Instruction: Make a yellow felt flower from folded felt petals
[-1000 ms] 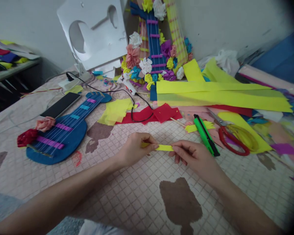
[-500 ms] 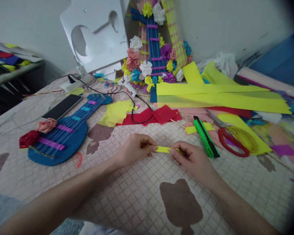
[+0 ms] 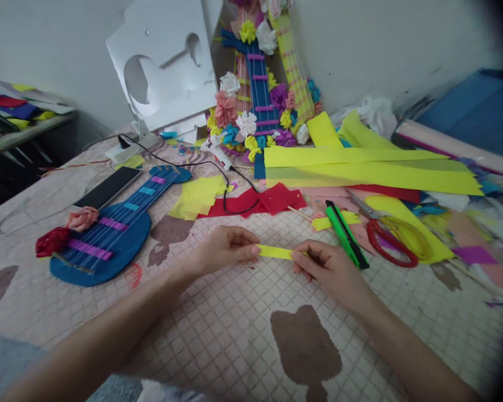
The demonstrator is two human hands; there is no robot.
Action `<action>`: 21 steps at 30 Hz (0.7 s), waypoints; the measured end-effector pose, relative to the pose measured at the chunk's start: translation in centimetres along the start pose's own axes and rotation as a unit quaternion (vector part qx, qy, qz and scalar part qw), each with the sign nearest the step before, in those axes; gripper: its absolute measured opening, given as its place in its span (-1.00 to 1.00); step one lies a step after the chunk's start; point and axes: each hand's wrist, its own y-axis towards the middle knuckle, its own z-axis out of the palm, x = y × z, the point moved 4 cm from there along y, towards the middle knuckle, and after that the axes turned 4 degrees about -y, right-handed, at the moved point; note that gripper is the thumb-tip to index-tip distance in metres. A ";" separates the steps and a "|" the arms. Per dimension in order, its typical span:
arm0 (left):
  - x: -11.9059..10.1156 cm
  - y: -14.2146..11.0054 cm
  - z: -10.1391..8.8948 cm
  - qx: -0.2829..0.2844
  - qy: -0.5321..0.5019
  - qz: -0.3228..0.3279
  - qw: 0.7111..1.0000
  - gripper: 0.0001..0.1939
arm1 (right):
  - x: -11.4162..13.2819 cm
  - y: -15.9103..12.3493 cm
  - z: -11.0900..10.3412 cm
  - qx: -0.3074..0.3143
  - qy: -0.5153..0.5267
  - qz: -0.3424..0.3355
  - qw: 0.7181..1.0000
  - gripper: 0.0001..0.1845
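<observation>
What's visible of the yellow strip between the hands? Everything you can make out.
The yellow strip is short, narrow, plain and bright, and looks like thin paper. Its exposed middle runs nearly straight across the view, dipping slightly toward the right. The left hand pinches one end and the right hand the other, so both tips are at least partly hidden by fingers. It shows against the patterned tablecloth; whether it touches the cloth, I can't tell.
</observation>
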 end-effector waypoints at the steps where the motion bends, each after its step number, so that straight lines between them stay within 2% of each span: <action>1: 0.2 0.0 0.2 0.002 0.009 -0.001 1.000 -0.69 | 0.0 0.0 0.0 0.001 0.002 0.000 1.000 -0.77; 6: 0.4 0.1 -0.6 0.027 0.045 -0.001 0.999 -0.70 | -0.1 0.1 -0.5 -0.020 0.001 0.009 1.000 -0.75; 9: -0.9 0.3 -0.8 0.028 0.113 0.075 0.990 -0.68 | -0.1 0.1 -0.5 -0.019 0.000 0.010 1.000 -0.75; 11: -1.9 0.4 -0.1 0.002 0.205 0.126 0.971 -0.73 | -0.1 0.0 -0.3 -0.005 -0.001 0.001 1.000 -0.75; 13: -2.5 0.6 1.2 -0.001 0.275 0.145 0.950 -0.80 | 0.0 0.0 0.0 0.001 -0.007 -0.009 1.000 -0.75; 15: -2.7 0.8 2.1 0.009 0.300 0.149 0.942 -0.84 | 0.2 -0.1 0.1 0.002 -0.013 -0.013 1.000 -0.75; 17: -2.6 1.0 2.2 0.014 0.295 0.143 0.945 -0.84 | 0.3 -0.2 -0.4 -0.003 -0.030 -0.020 0.999 -0.76; 19: -2.5 1.2 1.6 0.005 0.274 0.129 0.953 -0.84 | 0.2 -0.4 -2.0 -0.044 -0.089 -0.032 0.995 -0.76; 21: -2.5 1.7 1.0 -0.019 0.243 0.120 0.962 -0.84 | -0.1 -0.7 -4.6 -0.140 -0.196 -0.046 0.969 -0.78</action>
